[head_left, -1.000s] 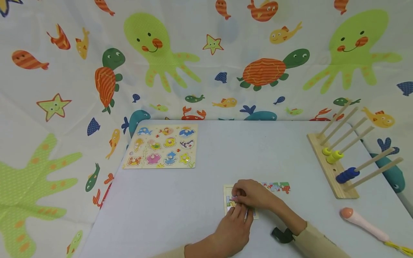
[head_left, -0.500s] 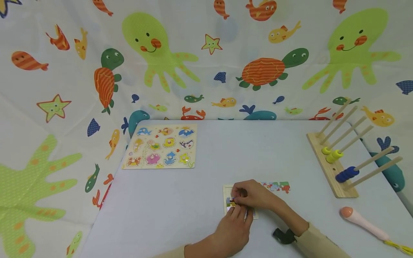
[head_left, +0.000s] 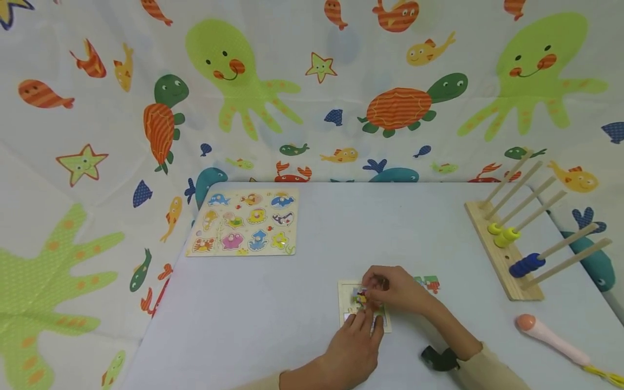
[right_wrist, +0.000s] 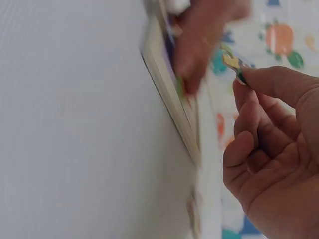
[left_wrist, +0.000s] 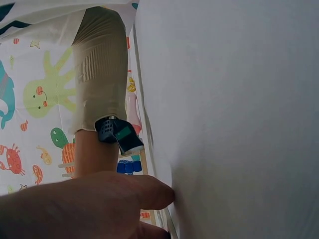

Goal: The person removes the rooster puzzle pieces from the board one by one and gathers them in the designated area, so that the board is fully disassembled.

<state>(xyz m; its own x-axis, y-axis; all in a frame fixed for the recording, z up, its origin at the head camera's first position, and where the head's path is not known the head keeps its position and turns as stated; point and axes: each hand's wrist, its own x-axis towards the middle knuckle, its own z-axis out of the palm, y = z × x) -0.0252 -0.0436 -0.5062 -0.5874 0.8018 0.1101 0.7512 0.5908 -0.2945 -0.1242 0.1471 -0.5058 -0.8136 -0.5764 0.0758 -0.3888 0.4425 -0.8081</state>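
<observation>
The right hand [head_left: 397, 292] pinches a small puzzle piece [right_wrist: 233, 60] between thumb and forefinger, its other fingers bent loosely toward the palm; my right wrist view catches the piece lifted clear of the frame [head_left: 342, 295]. That frame, pale and shallow, lies flat on the white tabletop [head_left: 244, 314], well in from the right edge and toward the near side. The left hand [head_left: 351, 349] meets it with fingers nearly straight, tips down inside the frame, gripping nothing that I can see. A bit of green shows beneath one left fingertip; the fingers cover much of whatever else lies there.

Just right of the frame, loose pieces [head_left: 432, 284] sit in a row on the tabletop, partly hidden from me by the right hand. At the far left corner lies a board [head_left: 292, 232] of sea animals. Along the right edge stands a stacker [head_left: 528, 292] with yellow rings [head_left: 505, 236] and blue rings [head_left: 527, 265] on its pegs, and on its near side lies a pink wand [head_left: 553, 340] with an orange tip and yellow cord [head_left: 604, 375].
</observation>
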